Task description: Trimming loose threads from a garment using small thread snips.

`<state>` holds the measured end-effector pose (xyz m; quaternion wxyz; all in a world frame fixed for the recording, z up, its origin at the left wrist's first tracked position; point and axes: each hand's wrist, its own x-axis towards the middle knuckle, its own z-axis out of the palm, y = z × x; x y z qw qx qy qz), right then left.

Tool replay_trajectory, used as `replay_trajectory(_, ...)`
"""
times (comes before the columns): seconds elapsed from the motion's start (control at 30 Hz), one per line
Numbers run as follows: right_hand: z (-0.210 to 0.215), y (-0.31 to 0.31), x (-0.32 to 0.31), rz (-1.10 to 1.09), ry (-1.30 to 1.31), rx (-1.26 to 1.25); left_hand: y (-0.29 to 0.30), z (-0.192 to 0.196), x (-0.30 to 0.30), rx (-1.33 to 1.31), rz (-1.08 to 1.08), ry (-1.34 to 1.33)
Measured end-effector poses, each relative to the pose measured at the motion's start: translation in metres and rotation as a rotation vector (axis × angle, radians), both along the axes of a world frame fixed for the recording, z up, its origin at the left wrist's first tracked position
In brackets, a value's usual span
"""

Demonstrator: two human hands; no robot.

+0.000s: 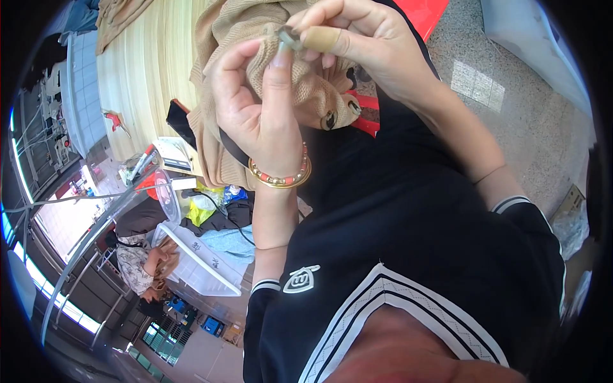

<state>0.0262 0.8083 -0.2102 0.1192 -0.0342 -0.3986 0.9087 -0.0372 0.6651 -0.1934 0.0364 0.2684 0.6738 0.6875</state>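
A beige knit garment (239, 24) lies bunched over the table edge and my lap. My left hand (258, 105) pinches a fold of it between thumb and fingers. At the fingertips of both hands is a small shiny, greyish button (289, 37) on the knit. My right hand (357, 35), with a tan bandage (321, 39) round its thumb, closes thumb and fingers at the button's right side. Whether the right fingers grip the button or the knit beside it is hidden. Two more dark, shiny buttons (329, 119) show lower on the garment.
A pale wooden table (143, 57) holds small red-handled snippers (114, 121) and a dark phone-like object (181, 121). Left of me are a white plastic crate (198, 265) and a person (135, 265) handling brown cloth. Something red (424, 11) stands at upper right.
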Motion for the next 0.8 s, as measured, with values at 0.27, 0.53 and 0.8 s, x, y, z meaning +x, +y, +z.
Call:
replay_trajectory(0.27,0.007,-0.002,0.005,-0.071,0.267,0.1,-0.006,0.001,0.005,-0.087,-0.03,0.189)
replay_trajectory(0.53,-0.028,0.007,-0.035,-0.574,1.124,0.727,-0.015,-0.007,0.019,0.056,-0.097,0.16)
replay_trajectory(0.8,0.01,-0.023,0.01,-0.469,0.542,0.416,-0.019,-0.007,0.024,0.204,-0.121,-0.102)
